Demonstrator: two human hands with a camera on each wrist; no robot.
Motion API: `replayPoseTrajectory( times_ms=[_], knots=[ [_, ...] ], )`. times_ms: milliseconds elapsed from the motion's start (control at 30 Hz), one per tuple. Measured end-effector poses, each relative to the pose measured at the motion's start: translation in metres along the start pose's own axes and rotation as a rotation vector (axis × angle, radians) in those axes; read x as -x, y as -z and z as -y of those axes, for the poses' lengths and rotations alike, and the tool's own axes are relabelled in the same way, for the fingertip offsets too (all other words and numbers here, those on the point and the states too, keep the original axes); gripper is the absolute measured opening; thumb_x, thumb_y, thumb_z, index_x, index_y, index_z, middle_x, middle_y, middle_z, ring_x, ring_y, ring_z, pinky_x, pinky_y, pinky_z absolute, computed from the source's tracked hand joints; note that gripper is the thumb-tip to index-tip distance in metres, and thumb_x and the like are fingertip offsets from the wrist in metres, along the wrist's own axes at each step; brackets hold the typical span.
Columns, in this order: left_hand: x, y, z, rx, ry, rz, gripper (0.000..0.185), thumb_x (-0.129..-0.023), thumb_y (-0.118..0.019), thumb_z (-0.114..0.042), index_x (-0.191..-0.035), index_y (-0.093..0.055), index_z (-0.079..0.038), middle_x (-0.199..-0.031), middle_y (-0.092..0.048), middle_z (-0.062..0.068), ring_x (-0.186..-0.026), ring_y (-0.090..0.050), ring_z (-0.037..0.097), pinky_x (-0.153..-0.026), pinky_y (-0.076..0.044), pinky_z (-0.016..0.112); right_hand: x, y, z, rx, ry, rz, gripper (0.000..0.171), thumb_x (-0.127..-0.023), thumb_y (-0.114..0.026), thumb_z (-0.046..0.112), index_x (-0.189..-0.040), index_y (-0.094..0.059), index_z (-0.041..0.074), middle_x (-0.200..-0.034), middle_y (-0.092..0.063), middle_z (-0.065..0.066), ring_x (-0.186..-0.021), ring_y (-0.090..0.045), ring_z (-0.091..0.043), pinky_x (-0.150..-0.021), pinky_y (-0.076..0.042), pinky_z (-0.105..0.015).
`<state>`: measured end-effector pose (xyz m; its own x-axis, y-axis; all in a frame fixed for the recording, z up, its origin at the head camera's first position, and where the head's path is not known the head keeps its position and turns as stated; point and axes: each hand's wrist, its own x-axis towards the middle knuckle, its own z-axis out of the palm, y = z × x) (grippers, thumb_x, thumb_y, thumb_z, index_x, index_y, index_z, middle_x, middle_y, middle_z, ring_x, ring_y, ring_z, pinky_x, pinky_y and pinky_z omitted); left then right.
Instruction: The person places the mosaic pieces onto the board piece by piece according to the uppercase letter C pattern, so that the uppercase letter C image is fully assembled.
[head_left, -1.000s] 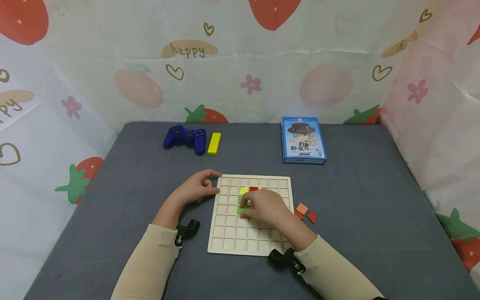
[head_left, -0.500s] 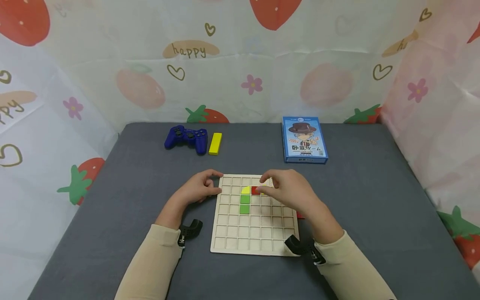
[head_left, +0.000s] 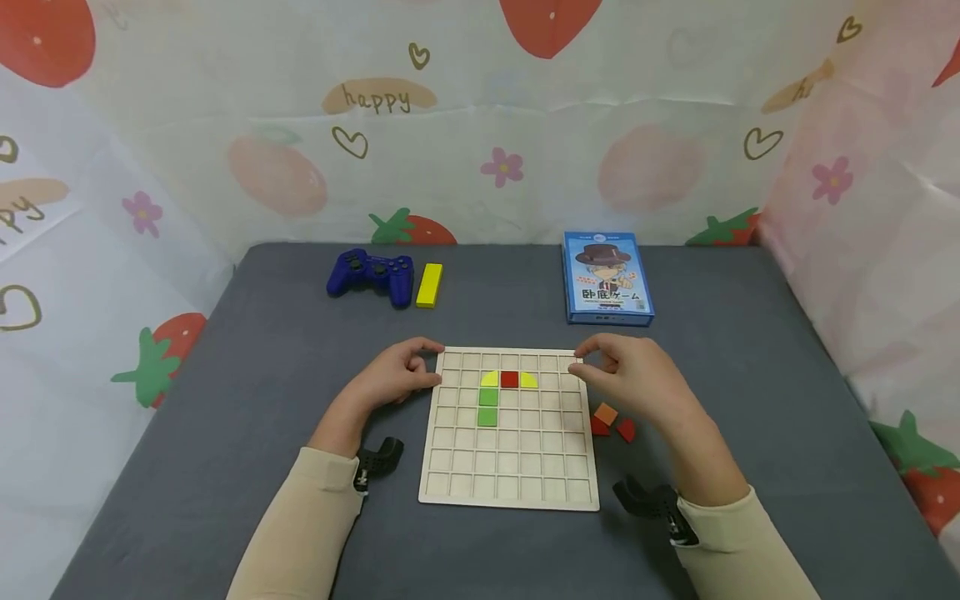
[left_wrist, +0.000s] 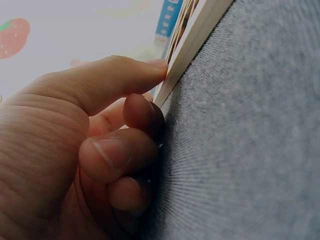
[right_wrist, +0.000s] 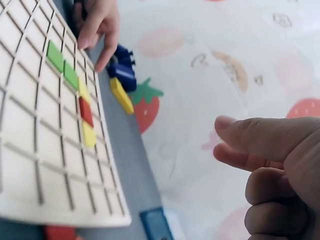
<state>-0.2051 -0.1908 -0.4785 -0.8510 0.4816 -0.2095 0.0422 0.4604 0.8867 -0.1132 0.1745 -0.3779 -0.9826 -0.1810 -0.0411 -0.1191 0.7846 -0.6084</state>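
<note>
- Nearest you, the board (head_left: 510,487) lies flat on the table.
- Just right of it, orange (head_left: 606,413) and red pieces (head_left: 626,430) lie loose, not yet placed.
- Two green tiles (head_left: 487,416) sit in its cells; beyond, a red tile (head_left: 509,380) between yellow pieces (head_left: 528,381).
- Your right hand (head_left: 637,377) has moved off these toward the far right corner, uncovering all five; thumb and forefinger slightly parted, nothing visible between.
- Your left hand (head_left: 396,373) touches the far left corner, thumb and forefinger spread.

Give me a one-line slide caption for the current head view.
Left hand touches a grid board bearing five coloured tiles while the right hand hovers by its far right corner.
</note>
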Motion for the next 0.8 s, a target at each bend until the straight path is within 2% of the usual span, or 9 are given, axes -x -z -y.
replayPoseTrajectory(
  times_ms=[133, 233, 400, 467, 600, 800],
  knots=[
    [-0.001, 0.000, -0.001, 0.006, 0.001, -0.002, 0.052, -0.096, -0.074, -0.014, -0.144, -0.054, -0.010, -0.060, -0.049, 0.002, -0.040, -0.035, 0.014, -0.045, -0.035, 0.030, 0.013, -0.003, -0.017, -0.028, -0.055, 0.037, 0.025, -0.096, -0.074, 0.027, -0.116, -0.073, 0.012, -0.060, -0.043, -0.001, -0.049, -0.039, -0.018, -0.050, -0.033, -0.034],
    [-0.001, -0.001, -0.001, 0.006, 0.003, -0.004, 0.052, -0.095, -0.075, -0.013, -0.143, -0.055, -0.010, -0.060, -0.049, 0.003, -0.040, -0.035, 0.014, -0.044, -0.035, 0.030, 0.021, -0.012, -0.030, -0.033, -0.074, 0.078, 0.019, -0.095, -0.075, 0.019, -0.112, -0.075, 0.011, -0.060, -0.044, -0.002, -0.049, -0.041, -0.017, -0.051, -0.035, -0.033],
    [-0.002, -0.001, -0.002, -0.002, 0.001, -0.001, 0.052, -0.096, -0.075, -0.014, -0.143, -0.055, -0.010, -0.060, -0.050, 0.002, -0.040, -0.035, 0.014, -0.045, -0.035, 0.030, 0.028, -0.032, -0.045, 0.013, -0.079, 0.134, 0.013, -0.091, -0.076, 0.011, -0.103, -0.075, 0.009, -0.069, -0.057, 0.002, -0.062, -0.051, -0.016, -0.060, -0.043, -0.034],
    [-0.002, -0.001, -0.002, 0.001, -0.001, -0.001, 0.052, -0.096, -0.074, -0.014, -0.143, -0.055, -0.010, -0.060, -0.050, 0.003, -0.040, -0.035, 0.014, -0.044, -0.035, 0.030, 0.029, -0.040, -0.048, 0.062, -0.065, 0.127, 0.013, -0.089, -0.079, 0.012, -0.101, -0.074, 0.009, -0.078, -0.062, 0.003, -0.068, -0.054, -0.015, -0.065, -0.046, -0.036],
    [-0.002, 0.000, -0.002, 0.011, -0.005, 0.001, 0.052, -0.095, -0.074, -0.013, -0.143, -0.054, -0.008, -0.060, -0.050, 0.002, -0.040, -0.035, 0.014, -0.044, -0.034, 0.030, 0.030, -0.048, -0.051, 0.163, -0.049, 0.066, 0.013, -0.088, -0.082, 0.017, -0.097, -0.074, 0.011, -0.082, -0.067, 0.002, -0.072, -0.059, -0.014, -0.069, -0.051, -0.040],
    [-0.001, 0.000, -0.003, 0.027, 0.003, 0.003, 0.051, -0.096, -0.074, -0.012, -0.143, -0.055, -0.008, -0.060, -0.050, 0.003, -0.040, -0.035, 0.013, -0.044, -0.035, 0.029, 0.030, -0.052, -0.052, 0.210, -0.052, 0.020, 0.021, -0.089, -0.082, 0.019, -0.105, -0.075, 0.007, -0.092, -0.074, -0.005, -0.080, -0.067, -0.019, -0.073, -0.054, -0.044]
  ],
)
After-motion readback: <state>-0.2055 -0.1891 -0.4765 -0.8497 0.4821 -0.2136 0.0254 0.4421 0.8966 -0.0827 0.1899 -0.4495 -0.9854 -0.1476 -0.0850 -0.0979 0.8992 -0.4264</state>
